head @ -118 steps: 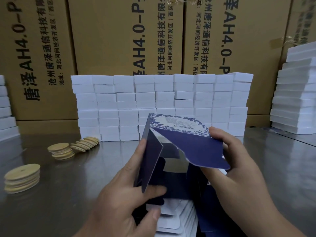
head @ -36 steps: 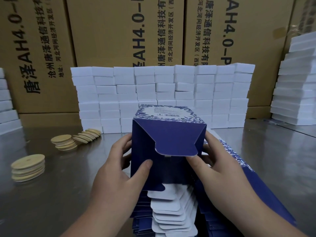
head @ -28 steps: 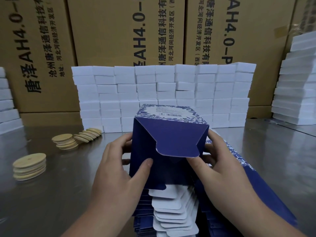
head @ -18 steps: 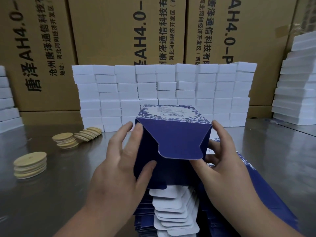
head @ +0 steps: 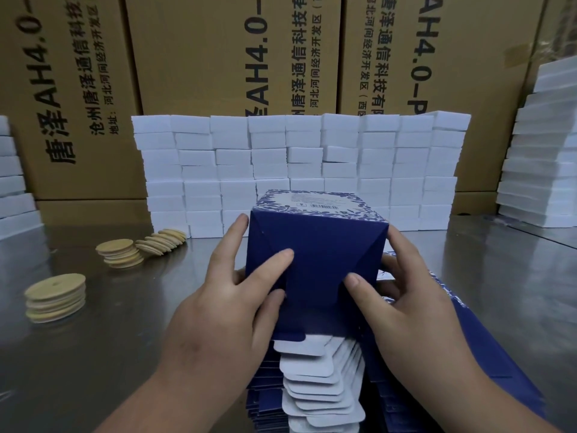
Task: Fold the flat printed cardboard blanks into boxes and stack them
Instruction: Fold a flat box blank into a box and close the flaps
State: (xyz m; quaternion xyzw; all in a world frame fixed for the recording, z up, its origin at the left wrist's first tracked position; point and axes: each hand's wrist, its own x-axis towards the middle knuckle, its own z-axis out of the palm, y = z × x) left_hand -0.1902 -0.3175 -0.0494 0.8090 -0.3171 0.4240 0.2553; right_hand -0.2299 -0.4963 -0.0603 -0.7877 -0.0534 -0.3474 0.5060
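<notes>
A dark blue box (head: 318,254) with a white floral printed top face stands upright on a pile of flat blanks (head: 318,379). My left hand (head: 224,307) holds the box's left side, its index finger and thumb pressing on the near blue face. My right hand (head: 406,307) grips the right side, its thumb pressing the near flap flat while the fingers wrap behind. The flap lies shut against the box. More flat blue blanks (head: 468,348) lie under my right forearm.
White boxes stand in a wall of stacks (head: 299,160) behind, with more at the far right (head: 543,170) and left (head: 12,182). Piles of round wooden discs (head: 56,296) (head: 121,253) lie on the steel table (head: 93,354). Big brown cartons (head: 218,57) line the back.
The hanging near flap has been pushed down flat against the box. My left index finger and right thumb now press on that face.
</notes>
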